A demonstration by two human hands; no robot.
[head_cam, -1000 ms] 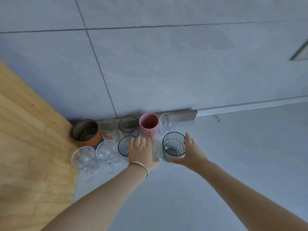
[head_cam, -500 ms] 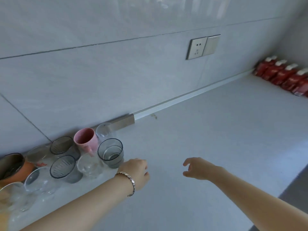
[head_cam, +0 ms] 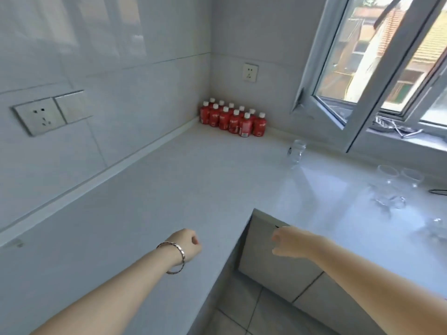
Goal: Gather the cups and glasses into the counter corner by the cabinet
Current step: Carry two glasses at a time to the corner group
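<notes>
From the head view, the clear glasses hold nothing that can be seen. A lone small glass (head_cam: 297, 153) stands upright on the desk (head_cam: 169, 189), well ahead of the right hand (head_cam: 289, 241) and under the open window (head_cam: 362, 68). Farther to that hand's right, a stemmed glass (head_cam: 387, 182) stands just beside another stemmed glass (head_cam: 412, 178); whether the two touch I cannot tell. A further glass (head_cam: 437, 226) sits nearer the desk's front edge, to the right of the right hand, too blurred to describe. All are see-through and colourless, pale against the bright surface.

Both hands carry nothing. The left hand (head_cam: 188, 245), with a thin bracelet (head_cam: 175, 258) at its wrist, hovers over the desk with fingers curled in loosely. The right hand hangs past the inner corner of the desk, above a grey cabinet front (head_cam: 263, 250), fingers loosely bent and part open. The two hands are apart, with the desk's corner edge between them.

The desk is pale grey, smooth and L-shaped. Far ahead of the left hand, in the back corner, a block of red bottles (head_cam: 233, 120) with white caps stands in rows against the wall. A wall socket (head_cam: 40, 116) sits on the tiled wall to the left hand's far left, and a second socket (head_cam: 250, 72) above the bottles. Grey floor tiles (head_cam: 242, 315) show below the right arm
</notes>
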